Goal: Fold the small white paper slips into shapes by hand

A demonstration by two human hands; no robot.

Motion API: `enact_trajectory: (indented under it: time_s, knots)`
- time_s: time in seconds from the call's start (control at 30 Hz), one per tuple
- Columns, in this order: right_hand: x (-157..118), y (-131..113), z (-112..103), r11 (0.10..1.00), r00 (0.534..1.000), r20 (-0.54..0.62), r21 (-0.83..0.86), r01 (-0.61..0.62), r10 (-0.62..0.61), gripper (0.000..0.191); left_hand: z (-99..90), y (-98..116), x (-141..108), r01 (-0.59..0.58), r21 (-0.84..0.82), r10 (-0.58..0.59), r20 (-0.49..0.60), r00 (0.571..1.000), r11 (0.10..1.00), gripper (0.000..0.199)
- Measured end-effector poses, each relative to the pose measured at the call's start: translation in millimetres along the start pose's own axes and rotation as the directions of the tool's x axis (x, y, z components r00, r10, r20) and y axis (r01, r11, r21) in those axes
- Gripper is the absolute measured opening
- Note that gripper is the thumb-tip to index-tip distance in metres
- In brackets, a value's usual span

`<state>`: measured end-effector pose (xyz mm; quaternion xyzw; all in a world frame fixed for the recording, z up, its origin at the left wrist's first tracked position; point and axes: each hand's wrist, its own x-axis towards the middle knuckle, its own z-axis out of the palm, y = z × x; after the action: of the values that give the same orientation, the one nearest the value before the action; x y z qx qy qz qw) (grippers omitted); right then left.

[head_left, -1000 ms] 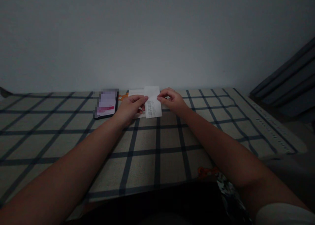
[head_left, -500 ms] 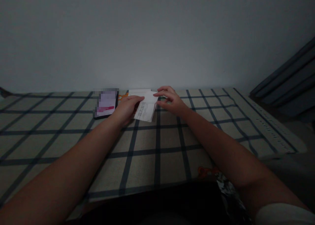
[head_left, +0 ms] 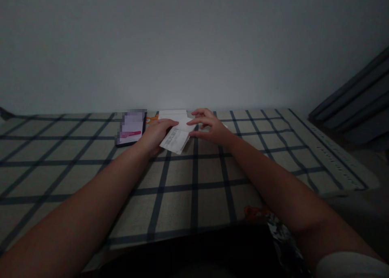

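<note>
A small white folded paper [head_left: 176, 139] with printed text on its lower part is tilted above the cloth. My left hand [head_left: 155, 136] grips its left side, thumb on top; the other fingers are mostly hidden. At the paper's right edge is my right hand [head_left: 209, 127], its fingers apart, with the index fingertip and thumb touching or very close to the sheet. Behind the paper lies another white item [head_left: 172, 112], flat and partly covered, near the wall.
A dark-framed phone or tablet [head_left: 131, 128] with a lit, partly blurred screen lies left of my left hand. The checked tablecloth [head_left: 209, 172] covers the table. A grey wall [head_left: 194, 47] rises behind, and a dark curtain [head_left: 358, 95] hangs at the right.
The paper has turned, its lower end swinging left and slightly nearer to me. My right hand has shifted a little left and down with the sheet's edge; my left hand has barely moved.
</note>
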<state>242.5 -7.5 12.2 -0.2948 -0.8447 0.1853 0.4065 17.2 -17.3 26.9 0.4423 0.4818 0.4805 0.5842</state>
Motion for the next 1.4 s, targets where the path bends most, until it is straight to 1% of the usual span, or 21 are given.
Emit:
enact_trajectory:
  time_s: [0.07, 0.13, 0.27, 0.33, 0.4, 0.5, 0.57, 0.7, 0.77, 0.87, 0.93, 1.03, 1.1, 1.17, 1.3, 1.4]
  knots:
    - [0, 0, 0, 1.000, 1.000, -0.003, -0.010, 0.024, -0.024, 0.034, 1.3, 1, -1, -0.004, 0.056, 0.006, -0.030, 1.000, 0.998, 0.013]
    - [0, 0, 0, 0.999, 0.999, -0.010, -0.019, 0.040, -0.041, 0.032, 2.4, 2, -2, -0.004, 0.094, 0.007, -0.026, 1.000, 0.996, 0.012]
    - [0, 1, 0, 0.998, 1.000, 0.006, -0.055, 0.015, -0.015, 0.025, 2.0, 0, -1, -0.022, 0.124, 0.023, -0.008, 1.000, 0.992, 0.014]
    - [1, 2, 0, 0.998, 1.000, 0.020, -0.068, 0.011, -0.010, 0.028, 1.1, -2, 0, -0.029, 0.145, 0.029, 0.007, 1.000, 0.989, 0.013]
    - [2, 2, 0, 0.996, 1.000, 0.014, -0.084, 0.027, -0.026, 0.034, 0.9, -4, -1, -0.037, 0.159, 0.030, 0.051, 0.998, 0.987, 0.013]
    - [3, -1, -1, 0.993, 0.999, -0.011, -0.103, 0.052, -0.053, 0.038, 2.0, -5, -3, -0.048, 0.125, 0.033, 0.121, 0.992, 0.991, 0.021]
    - [3, -3, -1, 0.992, 0.997, -0.026, -0.107, 0.066, -0.070, 0.037, 2.7, -5, -5, -0.046, 0.107, 0.029, 0.150, 0.988, 0.993, 0.022]
    - [2, -5, -2, 0.984, 0.989, -0.049, -0.121, 0.130, -0.137, 0.026, 1.3, -4, -5, -0.071, 0.067, 0.059, 0.166, 0.984, 0.995, 0.018]
    - [2, -4, -1, 0.982, 0.988, -0.056, -0.125, 0.139, -0.147, 0.020, -0.6, -4, -4, -0.088, 0.037, 0.080, 0.169, 0.982, 0.995, 0.017]
    - [2, -4, -1, 0.989, 0.990, -0.063, -0.085, 0.122, -0.128, 0.019, -2.9, -5, -4, -0.112, 0.088, 0.092, 0.207, 0.974, 0.990, 0.015]
    - [2, -4, -1, 0.996, 0.995, -0.048, -0.031, 0.084, -0.085, 0.019, -3.9, -6, -3, -0.132, 0.133, 0.102, 0.211, 0.972, 0.982, 0.016]
    - [2, -7, -1, 0.997, 0.998, -0.005, 0.033, -0.063, 0.063, 0.021, -6.1, -11, 0, -0.130, 0.123, 0.105, 0.190, 0.976, 0.984, 0.024]
    - [2, -8, -2, 0.989, 0.990, 0.012, 0.050, -0.138, 0.138, 0.022, -7.7, -14, 2, -0.132, 0.156, 0.096, 0.219, 0.971, 0.979, 0.029]
    - [1, -9, -2, 0.987, 0.988, 0.027, 0.046, -0.152, 0.151, 0.023, -8.7, -16, 3, -0.162, 0.180, 0.114, 0.251, 0.961, 0.970, 0.032]
    - [1, -9, -1, 0.994, 0.992, 0.063, 0.007, -0.111, 0.111, 0.022, -8.1, -15, 3, -0.249, 0.227, 0.178, 0.293, 0.939, 0.942, 0.039]
    - [0, -8, 0, 0.992, 0.991, 0.046, 0.009, -0.123, 0.123, 0.022, -7.6, -14, 2, -0.247, 0.245, 0.162, 0.321, 0.933, 0.938, 0.042]
